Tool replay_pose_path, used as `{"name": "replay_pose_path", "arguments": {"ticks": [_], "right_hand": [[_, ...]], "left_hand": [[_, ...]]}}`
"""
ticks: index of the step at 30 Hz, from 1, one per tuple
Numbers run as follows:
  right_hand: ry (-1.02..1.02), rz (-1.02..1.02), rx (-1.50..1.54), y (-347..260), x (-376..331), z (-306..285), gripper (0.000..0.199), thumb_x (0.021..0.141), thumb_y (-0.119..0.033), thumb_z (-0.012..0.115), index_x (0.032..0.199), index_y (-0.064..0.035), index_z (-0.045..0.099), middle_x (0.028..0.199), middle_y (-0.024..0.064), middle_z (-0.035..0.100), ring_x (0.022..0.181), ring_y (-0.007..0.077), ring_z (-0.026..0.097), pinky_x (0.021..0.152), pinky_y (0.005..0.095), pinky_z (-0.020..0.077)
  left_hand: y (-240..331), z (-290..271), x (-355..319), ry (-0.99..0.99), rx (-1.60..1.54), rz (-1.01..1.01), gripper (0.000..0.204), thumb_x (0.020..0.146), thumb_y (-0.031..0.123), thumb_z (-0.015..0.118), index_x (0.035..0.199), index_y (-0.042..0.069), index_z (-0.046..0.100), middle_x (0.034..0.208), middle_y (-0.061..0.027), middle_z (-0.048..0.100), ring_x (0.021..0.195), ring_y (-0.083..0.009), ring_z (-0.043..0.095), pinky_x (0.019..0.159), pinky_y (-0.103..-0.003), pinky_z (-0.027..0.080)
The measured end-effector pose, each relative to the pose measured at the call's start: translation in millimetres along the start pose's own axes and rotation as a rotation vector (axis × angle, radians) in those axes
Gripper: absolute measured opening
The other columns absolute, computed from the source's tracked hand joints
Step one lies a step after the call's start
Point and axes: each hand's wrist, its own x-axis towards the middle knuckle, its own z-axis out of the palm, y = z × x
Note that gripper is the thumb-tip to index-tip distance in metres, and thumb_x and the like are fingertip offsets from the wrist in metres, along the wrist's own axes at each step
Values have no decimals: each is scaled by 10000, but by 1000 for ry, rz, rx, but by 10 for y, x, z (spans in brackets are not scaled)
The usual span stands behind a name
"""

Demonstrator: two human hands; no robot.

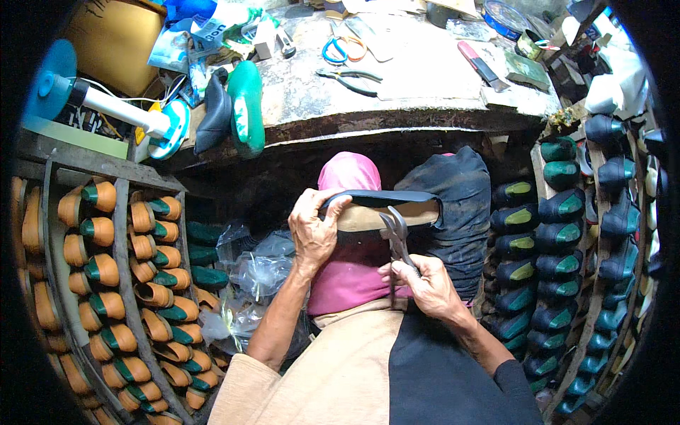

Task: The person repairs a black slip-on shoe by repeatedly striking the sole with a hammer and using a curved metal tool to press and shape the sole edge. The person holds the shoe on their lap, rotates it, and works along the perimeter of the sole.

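Over the lap, just below the edge of the workbench, a shoe on its last is being held sole-side up. The left hand is being closed around the left end of the shoe, fingers curled over the dark upper. The right hand is being clenched on the handles of the lasting pincers, whose head is being pressed against the near edge of the pale bottom.

Progress, as judged: the dark upper is already being carried over the far rim and around both ends, so a good part of the pulling-over appears done; the near side, where the pincers are biting, is being worked now. Whether the margin there is fixed down cannot be told, as the tool is covering it. No outsole is being shown on the pale bottom yet.

Orientation: the long axis is being kept roughly level, left to right across the body, with the bottom facing up. Toe and heel are probably right and left, though this is not clear.

Racks of lasted shoes are standing at both sides.
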Motion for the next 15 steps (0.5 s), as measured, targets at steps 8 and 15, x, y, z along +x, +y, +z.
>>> {"name": "replay_pose_path", "arguments": {"ticks": [8, 15], "right_hand": [[-33, 32, 98, 142, 250, 107, 382, 1164, -275, 628, 1104, 32, 848, 894, 71, 801, 813, 126, 722, 757, 331, 600], [-21, 169, -229, -19, 105, 52, 395, 1202, -262, 572, 1051, 24, 798, 919, 86, 811, 830, 123, 743, 756, 314, 625]], "left_hand": [[257, -37, -192, -78, 25, 20, 356, 981, 292, 876, 1251, 70, 808, 1069, -144, 722, 1009, -339, 713, 914, -445, 559], [547, -45, -431, -173, 132, -134, 605, 974, 235, 822, 1514, 34, 638, 1286, -197, 636, 1188, -401, 592, 1058, -512, 490]]}}
